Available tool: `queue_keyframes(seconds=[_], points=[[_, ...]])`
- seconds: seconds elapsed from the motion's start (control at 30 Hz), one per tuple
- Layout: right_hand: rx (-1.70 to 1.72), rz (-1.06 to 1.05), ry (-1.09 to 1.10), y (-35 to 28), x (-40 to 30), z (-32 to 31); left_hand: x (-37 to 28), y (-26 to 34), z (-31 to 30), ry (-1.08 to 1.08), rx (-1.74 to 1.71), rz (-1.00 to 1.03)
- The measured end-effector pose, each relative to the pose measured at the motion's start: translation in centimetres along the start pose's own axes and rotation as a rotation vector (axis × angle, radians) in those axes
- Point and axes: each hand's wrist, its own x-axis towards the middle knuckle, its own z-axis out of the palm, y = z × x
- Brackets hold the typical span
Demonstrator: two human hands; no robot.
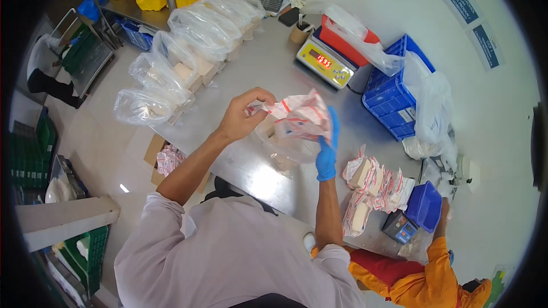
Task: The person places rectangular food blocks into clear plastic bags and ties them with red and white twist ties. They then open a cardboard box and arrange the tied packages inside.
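Note:
Bare, my left hand pinches one edge of a crumpled white-and-red printed wrapper. The wrapper's other side is held by my right hand, in a blue glove and slightly blurred. Below the wrapper, a clear plastic bag with pale blocks inside stands on the steel table. To the right of my gloved hand lie several pale blocks in opened wrappers of the same print. A row of clear bags with pale blocks lines the table's left side.
Behind stand a lit yellow scale bearing a red tray, and a blue crate with plastic bags. A co-worker in orange is at the right, by a small scale and blue basket. Wrappers fill a cardboard box beside the table.

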Motion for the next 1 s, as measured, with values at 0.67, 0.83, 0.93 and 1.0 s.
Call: queue_keyframes(seconds=[0.67,0.83,0.93,1.0], points=[[-0.103,0.184,-0.024,5.5,2.2,-3.0,-0.1,-0.6,4.9,-0.056,0.077,0.122],[0.116,0.358,-0.061,2.8,3.1,-4.3,0.1,-3.9,2.4,0.224,-0.161,-0.132],[0.201,0.392,-0.144,7.3,2.6,-6.3,0.3,-3.9,1.9,0.16,-0.263,-0.182],[0.366,0.456,-0.157,8.2,2.7,-5.8,0.0,-4.1,1.9,0.12,-0.286,-0.167]])
